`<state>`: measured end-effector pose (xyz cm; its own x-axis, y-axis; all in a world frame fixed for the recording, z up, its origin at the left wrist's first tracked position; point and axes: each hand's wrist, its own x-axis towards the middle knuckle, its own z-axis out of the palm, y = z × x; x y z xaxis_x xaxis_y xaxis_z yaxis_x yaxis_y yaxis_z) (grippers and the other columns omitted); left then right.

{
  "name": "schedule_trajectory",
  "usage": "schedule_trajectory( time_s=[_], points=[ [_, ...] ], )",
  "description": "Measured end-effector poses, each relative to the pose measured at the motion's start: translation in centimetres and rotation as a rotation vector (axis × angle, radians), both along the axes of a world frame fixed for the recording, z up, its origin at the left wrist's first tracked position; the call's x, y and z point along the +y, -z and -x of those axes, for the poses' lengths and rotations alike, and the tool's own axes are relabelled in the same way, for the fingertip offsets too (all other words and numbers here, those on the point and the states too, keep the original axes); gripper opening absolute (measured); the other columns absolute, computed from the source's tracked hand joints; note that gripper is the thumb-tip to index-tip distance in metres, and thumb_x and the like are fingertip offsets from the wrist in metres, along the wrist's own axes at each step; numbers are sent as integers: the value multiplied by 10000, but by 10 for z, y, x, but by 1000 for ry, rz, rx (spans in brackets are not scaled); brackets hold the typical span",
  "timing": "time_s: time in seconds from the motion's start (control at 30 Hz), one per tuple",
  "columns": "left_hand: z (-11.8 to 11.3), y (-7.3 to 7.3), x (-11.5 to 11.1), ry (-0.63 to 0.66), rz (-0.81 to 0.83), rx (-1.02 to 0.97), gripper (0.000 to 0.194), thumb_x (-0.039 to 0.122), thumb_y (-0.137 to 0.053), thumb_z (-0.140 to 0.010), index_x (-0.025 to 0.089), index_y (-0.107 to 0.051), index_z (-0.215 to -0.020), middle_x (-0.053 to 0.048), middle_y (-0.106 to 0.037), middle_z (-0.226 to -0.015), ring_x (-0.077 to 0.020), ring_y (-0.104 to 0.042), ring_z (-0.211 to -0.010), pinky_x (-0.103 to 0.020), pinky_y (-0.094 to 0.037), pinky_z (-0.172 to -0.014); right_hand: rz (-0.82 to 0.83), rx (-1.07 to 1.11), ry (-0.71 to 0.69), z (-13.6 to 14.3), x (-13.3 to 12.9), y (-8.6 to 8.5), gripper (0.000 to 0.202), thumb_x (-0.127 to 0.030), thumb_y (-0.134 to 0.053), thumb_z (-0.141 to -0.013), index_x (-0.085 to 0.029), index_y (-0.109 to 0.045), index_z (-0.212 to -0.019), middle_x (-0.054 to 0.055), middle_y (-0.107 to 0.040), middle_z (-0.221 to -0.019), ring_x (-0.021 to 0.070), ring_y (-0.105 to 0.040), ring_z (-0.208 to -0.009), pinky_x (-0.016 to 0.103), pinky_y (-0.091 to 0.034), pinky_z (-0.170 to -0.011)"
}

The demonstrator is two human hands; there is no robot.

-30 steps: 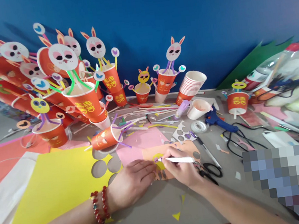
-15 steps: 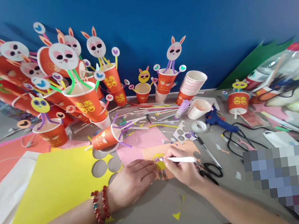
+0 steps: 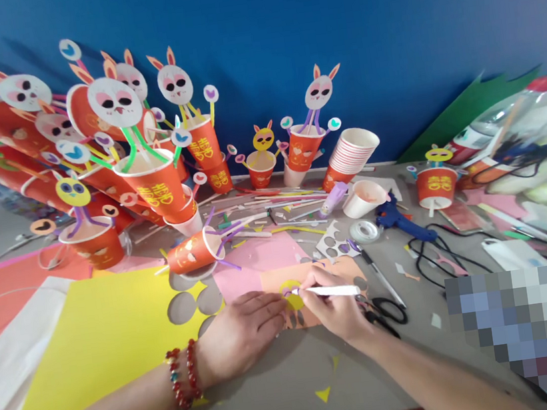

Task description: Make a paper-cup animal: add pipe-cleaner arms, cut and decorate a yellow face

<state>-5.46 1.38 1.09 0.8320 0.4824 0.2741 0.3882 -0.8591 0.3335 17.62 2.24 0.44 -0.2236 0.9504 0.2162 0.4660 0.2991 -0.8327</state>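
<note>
A white marker [image 3: 332,290] is pinched in my right hand [image 3: 336,311], its tip on a yellow paper circle [image 3: 294,302]. Purple marks show on the upper part of that circle. My left hand [image 3: 249,329] lies flat with fingers stretched out, its fingertips at the circle's left edge. Beneath the circle is an orange paper sheet [image 3: 332,271] with cut-out holes. Left of it lies a large yellow sheet [image 3: 95,349] with round holes cut near its right end. A red paper cup [image 3: 186,253] lies on its side beyond my left hand.
Several red cups with paper rabbit figures [image 3: 151,191] crowd the back left. Black-handled scissors [image 3: 391,310], a pen [image 3: 381,278], a tape roll [image 3: 364,230] and a blue glue gun [image 3: 404,221] lie to the right. Stacked cups [image 3: 352,154] stand behind.
The marker has shifted very slightly, its back end moving a little to the right. My left hand stays in place beside the yellow circle.
</note>
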Motion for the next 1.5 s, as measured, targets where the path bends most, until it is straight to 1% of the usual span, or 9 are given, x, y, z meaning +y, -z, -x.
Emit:
schedule_trajectory(
  time_s=[0.13, 0.33, 0.5, 0.7, 1.2, 1.5],
  points=[
    [-1, -1, 0, -11, -1, -25, 295, 162, -439, -983, 148, -598, -1230, -122, -649, -1313, -238, -585, -1237, -424, -493, -1052, 17, -12, -24, 0, 0, 0, 190, -181, -514, -882, -224, -479, -700, -40, -518, -594, 131, -478, -536, 251, -353, -535],
    [0, 0, 1, -1, -7, -13, 304, 162, -450, -977, 145, -588, -1247, -112, -637, -1334, -244, -584, -1238, -422, -491, -1053, -7, 15, 8, -1, -1, 0, 195, -182, -512, -883, -225, -479, -695, -45, -497, -586, 127, -453, -522, 247, -345, -524],
    [0, -1, 0, -5, -2, 4, 302, 156, -448, -975, 133, -589, -1242, -112, -638, -1334, -247, -583, -1237, -424, -485, -1058, 8, -7, -4, 0, -1, -2, 199, -193, -514, -885, -222, -477, -692, -38, -518, -602, 130, -478, -538, 250, -355, -538],
    [0, 0, 0, -6, 0, -8, 290, 156, -452, -971, 141, -605, -1216, -117, -642, -1326, -242, -590, -1229, -421, -486, -1060, 50, -32, -33, 0, 0, 1, 165, -173, -509, -867, -222, -494, -711, -35, -539, -595, 132, -500, -540, 246, -355, -529],
    [-1, -2, 2, 2, -29, -5, 294, 145, -441, -966, 114, -612, -1202, -98, -657, -1311, -246, -610, -1196, -411, -505, -1042, 33, -35, -43, 0, 0, 2, 158, -189, -499, -874, -217, -504, -718, -33, -537, -601, 128, -492, -529, 239, -358, -528],
    [-1, -2, 2, 3, -15, -5, 292, 145, -438, -969, 122, -607, -1206, -96, -651, -1320, -247, -603, -1206, -411, -494, -1052, 33, -20, -59, -2, -1, 0, 165, -181, -501, -872, -219, -493, -712, -36, -528, -598, 124, -493, -528, 234, -361, -527]
  ],
)
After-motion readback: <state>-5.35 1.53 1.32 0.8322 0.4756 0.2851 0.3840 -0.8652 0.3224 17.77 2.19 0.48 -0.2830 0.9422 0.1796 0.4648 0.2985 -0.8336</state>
